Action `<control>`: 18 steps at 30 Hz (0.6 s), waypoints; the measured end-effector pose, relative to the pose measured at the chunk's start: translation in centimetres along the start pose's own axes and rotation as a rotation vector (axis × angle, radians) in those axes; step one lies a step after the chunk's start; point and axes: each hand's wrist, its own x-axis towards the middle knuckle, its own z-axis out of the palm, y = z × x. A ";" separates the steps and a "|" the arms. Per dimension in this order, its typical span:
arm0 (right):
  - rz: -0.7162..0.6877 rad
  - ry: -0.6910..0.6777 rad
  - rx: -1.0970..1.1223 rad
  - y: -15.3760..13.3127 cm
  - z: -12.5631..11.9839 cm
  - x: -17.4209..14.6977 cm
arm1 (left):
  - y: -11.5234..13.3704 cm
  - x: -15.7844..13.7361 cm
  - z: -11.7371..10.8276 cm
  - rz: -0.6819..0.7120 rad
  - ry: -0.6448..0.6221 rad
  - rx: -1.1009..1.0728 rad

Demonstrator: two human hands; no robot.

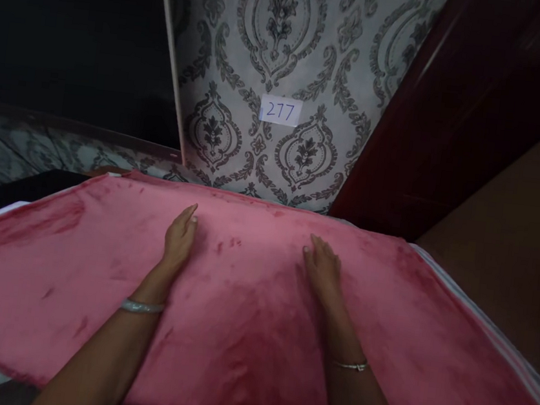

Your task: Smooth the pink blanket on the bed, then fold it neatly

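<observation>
A pink plush cloth (250, 291) lies spread out before me, with darker red smudges where its pile runs the other way. My left hand (180, 236) is over its far left part, fingers stretched out and pointing away from me. On the right, my right hand (323, 268) is held much the same way, fingers extended and the palm turned inward. Both hands are empty and at or just above the cloth; whether they touch it I cannot tell. A pale bangle circles the left wrist, a thin bracelet the right.
Patterned grey wallpaper (280, 28) rises behind the cloth, bearing a paper label (281, 111) reading 277. A large dark screen (74, 37) stands at the upper left. On the right is a dark red door frame (421, 116). A striped edge (490, 325) shows beneath the cloth.
</observation>
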 end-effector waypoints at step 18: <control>0.065 -0.138 -0.152 4.3 0.0 0.7 | 2.1 -0.5 2.0 0.176 -0.653 0.804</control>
